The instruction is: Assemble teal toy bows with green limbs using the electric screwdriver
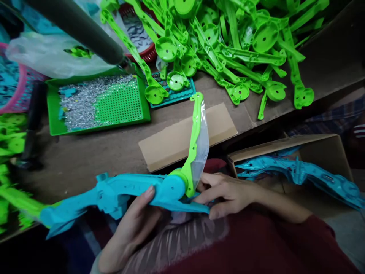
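Note:
A blue plastic toy bow body (119, 194) lies across my lap. My left hand (134, 224) grips it from below, thumb on its round hinge end. A green bow limb (194, 140) with a clear plastic strip stands up from that hinge. My right hand (228, 194) pinches the blue body's right tip just under the limb's base. A second green limb (19, 203) sticks out at the blue body's left end.
A heap of green limbs (228, 42) covers the back of the brown table (94, 152). A green tray (99, 104) holds small metal screws. A dark tool handle (80, 28) hangs above it. A cardboard box (308, 148) at right holds blue bow parts (299, 171).

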`<state>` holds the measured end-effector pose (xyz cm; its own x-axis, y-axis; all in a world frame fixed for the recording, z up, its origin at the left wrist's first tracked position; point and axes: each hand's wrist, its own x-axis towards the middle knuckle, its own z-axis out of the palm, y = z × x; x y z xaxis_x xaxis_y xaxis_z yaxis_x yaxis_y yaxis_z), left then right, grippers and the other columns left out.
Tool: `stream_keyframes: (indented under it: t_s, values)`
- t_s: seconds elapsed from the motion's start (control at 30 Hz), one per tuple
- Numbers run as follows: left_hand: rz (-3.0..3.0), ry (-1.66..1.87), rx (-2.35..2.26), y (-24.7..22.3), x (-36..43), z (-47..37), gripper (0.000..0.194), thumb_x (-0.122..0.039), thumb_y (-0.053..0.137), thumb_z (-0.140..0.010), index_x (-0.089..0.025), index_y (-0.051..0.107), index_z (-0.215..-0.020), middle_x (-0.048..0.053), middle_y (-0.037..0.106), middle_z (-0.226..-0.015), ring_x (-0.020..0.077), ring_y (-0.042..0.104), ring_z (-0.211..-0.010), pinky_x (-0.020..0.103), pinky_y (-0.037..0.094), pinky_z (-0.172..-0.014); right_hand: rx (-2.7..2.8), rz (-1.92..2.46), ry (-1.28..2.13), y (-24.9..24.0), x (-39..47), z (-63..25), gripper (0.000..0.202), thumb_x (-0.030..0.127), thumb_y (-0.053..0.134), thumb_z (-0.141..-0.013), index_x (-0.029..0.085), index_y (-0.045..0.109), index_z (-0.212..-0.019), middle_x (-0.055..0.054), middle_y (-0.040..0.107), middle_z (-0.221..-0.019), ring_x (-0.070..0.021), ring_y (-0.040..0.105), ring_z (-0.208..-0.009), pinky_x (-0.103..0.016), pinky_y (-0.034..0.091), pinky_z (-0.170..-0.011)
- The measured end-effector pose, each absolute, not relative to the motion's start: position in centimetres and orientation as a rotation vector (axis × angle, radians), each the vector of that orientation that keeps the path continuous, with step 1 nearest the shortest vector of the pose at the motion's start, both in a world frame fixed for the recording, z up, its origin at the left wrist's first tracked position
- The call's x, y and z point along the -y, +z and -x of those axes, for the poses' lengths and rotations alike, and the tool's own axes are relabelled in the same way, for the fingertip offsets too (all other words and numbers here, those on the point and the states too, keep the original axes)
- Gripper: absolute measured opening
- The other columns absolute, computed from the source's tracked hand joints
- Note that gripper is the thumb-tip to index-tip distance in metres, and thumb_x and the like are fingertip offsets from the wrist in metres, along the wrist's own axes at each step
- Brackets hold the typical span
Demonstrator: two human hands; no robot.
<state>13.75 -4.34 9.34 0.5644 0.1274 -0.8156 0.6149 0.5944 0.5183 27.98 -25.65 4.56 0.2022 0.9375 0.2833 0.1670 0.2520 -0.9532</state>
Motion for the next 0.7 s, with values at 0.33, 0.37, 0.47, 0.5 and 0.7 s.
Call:
stream_keyframes:
  t_s: [0.33, 0.37, 0.47, 0.5, 0.7]
  values:
    - [-0.891, -0.276, -0.892, 9.0, 4.7, -14.3, 0.035, -0.059, 0.073, -0.082, -0.025, 0.075, -0.090, 0.003, 0.079, -0.084, 0.0315, 0.072, -0.106, 0.047, 0.056, -0.104, 1.364, 1.571, 0.241, 4.3, 25.2, -26.1, 0.063, 0.056, 0.026, -0.103, 0.014, 0.069, -0.121, -0.009, 0.060, -0.080, -0.0185, 0.055, -0.067, -0.029, 0.044, -0.053]
    - [-0.893, -0.277, -0.875, 8.9, 4.7, -14.5, 0.036, -0.060, 0.071, -0.083, -0.025, 0.074, -0.091, 0.003, 0.080, -0.087, 0.0314, 0.072, -0.107, 0.048, 0.056, -0.103, 1.296, 1.516, 0.207, 4.1, 25.3, -25.9, 0.056, 0.053, 0.033, -0.103, 0.013, 0.069, -0.121, -0.008, 0.061, -0.078, -0.0185, 0.057, -0.067, -0.030, 0.046, -0.054]
    - [-0.891, -0.240, -0.897, 8.6, 4.9, -14.7, 0.039, -0.060, 0.060, -0.091, -0.024, 0.072, -0.099, 0.005, 0.079, -0.100, 0.0308, 0.070, -0.111, 0.050, 0.056, -0.103, 0.883, 1.421, 0.175, 3.9, 25.5, -25.6, 0.026, 0.035, 0.057, -0.096, 0.019, 0.070, -0.112, -0.003, 0.063, -0.071, -0.0157, 0.059, -0.061, -0.029, 0.049, -0.056]
    - [-0.887, -0.221, -0.910, 8.5, 5.0, -14.7, 0.041, -0.060, 0.055, -0.093, -0.024, 0.071, -0.102, 0.006, 0.078, -0.106, 0.0308, 0.069, -0.113, 0.050, 0.056, -0.102, 0.694, 1.441, 0.228, 4.0, 25.5, -25.7, 0.018, 0.031, 0.061, -0.093, 0.022, 0.070, -0.106, -0.001, 0.062, -0.069, -0.0144, 0.058, -0.059, -0.028, 0.049, -0.055]
    - [-0.843, -0.275, -0.859, 7.3, 6.4, -14.2, 0.037, -0.045, 0.072, -0.086, -0.018, 0.068, -0.112, 0.014, 0.070, -0.125, 0.0309, 0.065, -0.119, 0.048, 0.055, -0.102, 0.345, 1.450, 0.885, 5.1, 23.7, -26.3, 0.019, 0.037, 0.074, -0.081, 0.019, 0.069, -0.079, 0.002, 0.060, -0.064, -0.0083, 0.048, -0.051, -0.021, 0.039, -0.047]
